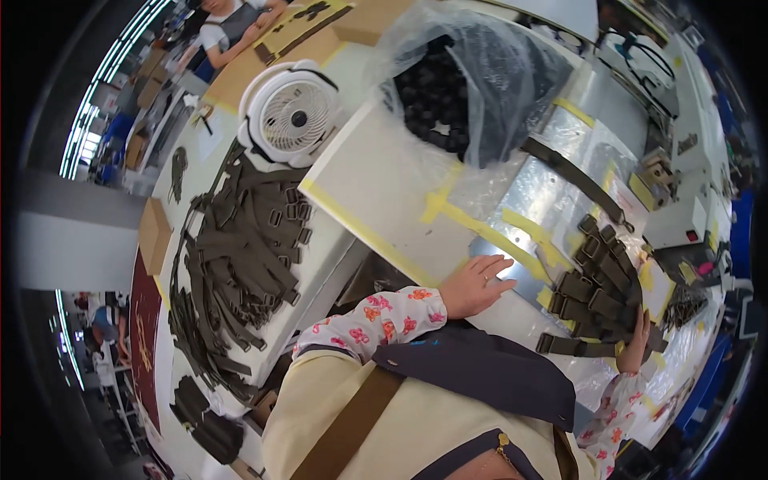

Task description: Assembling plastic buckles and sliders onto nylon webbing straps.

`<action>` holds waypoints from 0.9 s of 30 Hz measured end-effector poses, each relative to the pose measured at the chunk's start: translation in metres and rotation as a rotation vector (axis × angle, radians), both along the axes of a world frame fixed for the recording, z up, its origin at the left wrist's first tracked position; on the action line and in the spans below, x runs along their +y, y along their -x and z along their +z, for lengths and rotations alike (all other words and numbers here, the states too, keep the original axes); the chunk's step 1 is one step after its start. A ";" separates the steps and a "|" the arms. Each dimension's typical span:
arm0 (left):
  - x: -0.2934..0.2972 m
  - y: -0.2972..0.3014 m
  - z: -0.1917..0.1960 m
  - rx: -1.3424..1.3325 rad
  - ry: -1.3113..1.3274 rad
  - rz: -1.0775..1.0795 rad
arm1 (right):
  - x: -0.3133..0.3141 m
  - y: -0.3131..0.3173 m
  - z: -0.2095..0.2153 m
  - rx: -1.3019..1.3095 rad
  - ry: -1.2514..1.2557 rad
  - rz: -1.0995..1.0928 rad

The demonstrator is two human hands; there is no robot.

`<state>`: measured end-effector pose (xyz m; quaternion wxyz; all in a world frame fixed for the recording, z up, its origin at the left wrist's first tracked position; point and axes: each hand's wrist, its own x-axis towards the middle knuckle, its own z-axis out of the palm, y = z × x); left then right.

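Straps (596, 300) with buckles lie bunched at the right of the head view, on the table (384, 192), up against the left side of the right hand (634, 344), which is much the nearer of the two. Their long axes spread from the lower right, by that hand, toward the upper left, with most buckles along the left side; one near strap (580, 347) lies almost crosswise below the rest, its right end close to the hand. The right hand shows nearly edge-on, fingers straight and pointing away from the body; whether it grips any webbing I cannot tell. The left hand (474, 286) is empty, fingers loosely spread and pointing right, with the straps well apart on its right. A lone strap (578, 178) lies beyond the bunch, slanting down to the right. Past the left hand run strips of tape (472, 222), then a clear bag (520, 88) of black pieces; far left, a second pile (240, 248) lies by a white fan (288, 116).
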<state>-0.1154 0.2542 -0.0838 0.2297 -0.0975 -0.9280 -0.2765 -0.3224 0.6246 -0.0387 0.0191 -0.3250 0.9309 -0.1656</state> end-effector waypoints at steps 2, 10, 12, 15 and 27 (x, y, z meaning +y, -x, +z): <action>-0.027 -0.024 0.009 -0.036 -0.117 0.145 | -0.010 -0.021 -0.010 0.102 0.062 -0.099; -0.133 -0.145 -0.012 -0.156 -0.192 0.493 | -0.075 -0.048 -0.042 0.425 0.296 -0.351; -0.159 -0.159 -0.017 -0.144 -0.174 0.450 | -0.105 -0.064 -0.033 0.515 0.192 -0.356; -0.186 -0.177 -0.011 -0.180 -0.144 0.409 | -0.156 -0.085 -0.025 0.638 0.099 -0.342; -0.224 -0.168 -0.022 -0.143 -0.137 0.284 | -0.512 -0.085 0.003 0.073 0.394 0.281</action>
